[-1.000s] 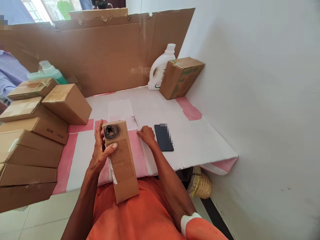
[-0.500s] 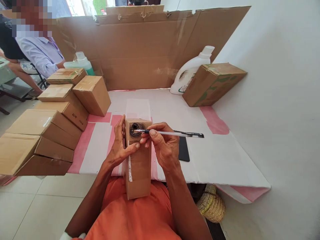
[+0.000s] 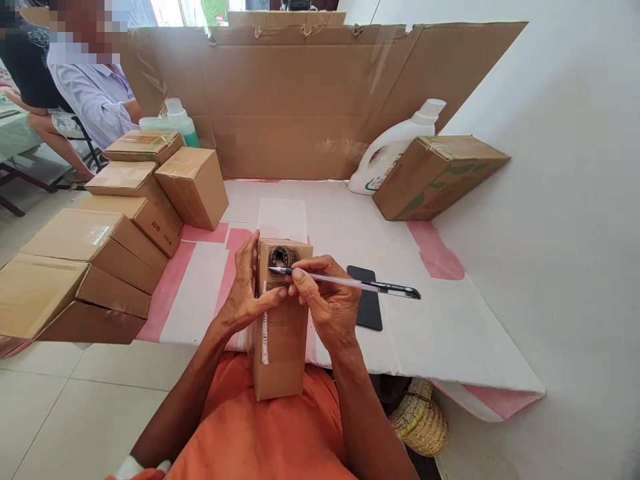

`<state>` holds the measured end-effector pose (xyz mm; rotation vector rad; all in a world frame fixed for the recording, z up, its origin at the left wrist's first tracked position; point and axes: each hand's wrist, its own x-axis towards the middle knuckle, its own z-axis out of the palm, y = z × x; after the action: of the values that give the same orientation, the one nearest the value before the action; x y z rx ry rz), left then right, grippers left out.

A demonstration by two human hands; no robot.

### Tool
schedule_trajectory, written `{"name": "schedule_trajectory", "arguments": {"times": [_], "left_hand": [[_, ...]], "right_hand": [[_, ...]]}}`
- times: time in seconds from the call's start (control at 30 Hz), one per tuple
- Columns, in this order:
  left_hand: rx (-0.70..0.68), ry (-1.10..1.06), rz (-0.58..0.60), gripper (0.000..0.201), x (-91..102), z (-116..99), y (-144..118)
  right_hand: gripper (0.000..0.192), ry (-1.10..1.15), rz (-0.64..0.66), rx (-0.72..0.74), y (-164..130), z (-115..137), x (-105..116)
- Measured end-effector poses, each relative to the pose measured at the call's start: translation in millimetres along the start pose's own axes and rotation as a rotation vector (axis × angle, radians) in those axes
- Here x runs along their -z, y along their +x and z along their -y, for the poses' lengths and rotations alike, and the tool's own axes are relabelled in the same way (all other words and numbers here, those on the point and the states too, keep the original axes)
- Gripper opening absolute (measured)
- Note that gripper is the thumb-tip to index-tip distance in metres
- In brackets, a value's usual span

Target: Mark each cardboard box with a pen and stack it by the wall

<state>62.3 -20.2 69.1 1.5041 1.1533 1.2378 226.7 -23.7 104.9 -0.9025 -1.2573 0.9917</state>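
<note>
Step in hand: scribbling, by the look of it; the pen (image 3: 345, 283) tip sits on the dark inked patch (image 3: 283, 257) near the top of the tall box (image 3: 280, 320), blacking something out.
Tall box: stands on end against the person's orange lap at the near edge of the table (image 3: 450, 320), top tipped slightly away.
Left hand (image 3: 247, 293): wrapped round the tall box's left side, thumb across its front, holding it steady.
Right hand (image 3: 327, 300): closed on the pen in a writing grip just right of the tall box, cap end pointing off to the right.
Next move calls for: a firm left-hand brace and short, light strokes, I'd judge, so the tip doesn't tear the cardboard.
Phone (image 3: 367, 307): flat on the table right of the tall box, partly behind the right hand.
Stacked boxes (image 3: 100, 247): well left of the tall box.
White jug (image 3: 395, 150) and another box (image 3: 440, 175): beyond it, far right.
Since half a second ago: the pen tip has slid a touch lower on the patch, grips unchanged; a second ago the right hand lay on the table, reaching for the pen.
</note>
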Motion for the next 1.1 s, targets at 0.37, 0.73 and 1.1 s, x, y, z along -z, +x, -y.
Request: {"name": "schedule_trajectory", "arguments": {"times": [0.37,0.73,1.1], "left_hand": [[0.013,-0.020,-0.004,0.109,0.8,4,0],[-0.011,0.005,-0.028,0.110,-0.4,7,0],[-0.022,0.019,-0.031,0.112,-0.2,8,-1]], "right_hand": [[0.017,-0.058,0.016,0.039,1,3,7],[0.021,0.013,-0.190,0.030,3,-8,6],[0.020,0.023,-0.178,0.091,12,6,-12]]}}
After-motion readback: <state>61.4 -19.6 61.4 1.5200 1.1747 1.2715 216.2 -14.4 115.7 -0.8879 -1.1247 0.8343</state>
